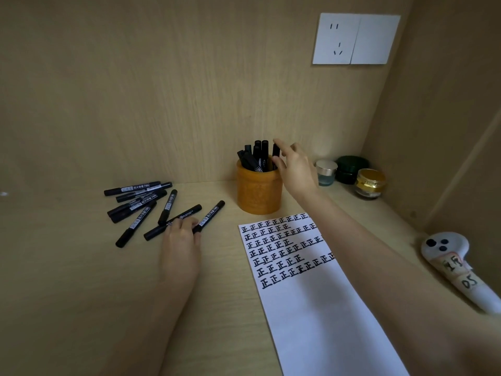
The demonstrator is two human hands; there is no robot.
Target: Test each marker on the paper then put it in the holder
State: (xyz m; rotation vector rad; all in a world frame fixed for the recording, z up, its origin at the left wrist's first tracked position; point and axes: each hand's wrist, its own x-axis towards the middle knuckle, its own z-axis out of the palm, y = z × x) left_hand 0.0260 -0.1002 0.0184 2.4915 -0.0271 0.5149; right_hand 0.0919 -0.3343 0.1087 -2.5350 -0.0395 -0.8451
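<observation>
A single wide-angle view looked forward and down from head height into a light wooden desk alcove [81, 280], close enough that both forearms entered from the bottom edge. It faced the back panel, where a white wall socket [356, 38] sat high right. Just left of the right hand's fingertips [279, 143] stood the round orange wooden holder [259, 191], near the frame's centre. Straight edges bowed toward the borders.

Dim warm light, soft shadows, dark corners, wide-angle bending at edges, slight blur throughout
</observation>
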